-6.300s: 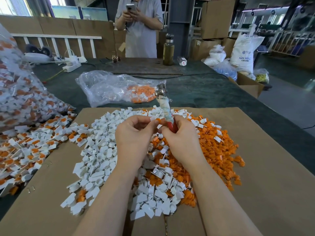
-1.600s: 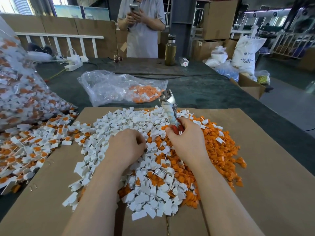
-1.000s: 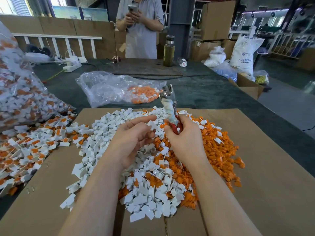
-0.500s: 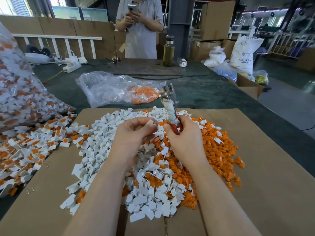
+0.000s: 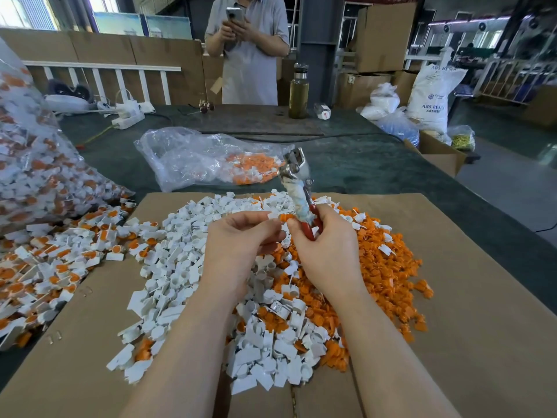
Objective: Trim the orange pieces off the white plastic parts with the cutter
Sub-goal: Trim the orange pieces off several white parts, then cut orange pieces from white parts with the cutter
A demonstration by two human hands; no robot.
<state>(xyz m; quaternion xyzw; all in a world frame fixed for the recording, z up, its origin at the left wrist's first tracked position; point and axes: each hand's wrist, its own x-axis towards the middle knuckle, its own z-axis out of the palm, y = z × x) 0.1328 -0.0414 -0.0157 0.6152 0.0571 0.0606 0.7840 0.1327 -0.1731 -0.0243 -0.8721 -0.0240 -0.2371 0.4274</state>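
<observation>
— Anything legible in view?

— Only the white sack [image 5: 433,98] at the far right: it reads "ABS RESIN" with a smaller "ABS" line below; the rest is too small. The label on the little bottle [image 5: 322,111] lying beside the tall flask [image 5: 298,92] cannot be read.

— And the hands?

— The left hand [image 5: 241,251] pinches a white plastic part [image 5: 274,215] with an orange piece [image 5: 284,217] on it, held above the heap of white parts [image 5: 187,260]. The right hand [image 5: 327,251] is curled round the red handles of the cutter [image 5: 297,188], its metal head pointing up and away; the right thumb touches the orange piece.

— Where does everything lie?

— On a cardboard sheet [image 5: 467,327] spread on the tabletop [image 5: 361,167]. Loose orange pieces [image 5: 388,267] lie to the right, untrimmed parts [image 5: 45,267] to the left, and a clear bag [image 5: 205,158] lies behind.
</observation>
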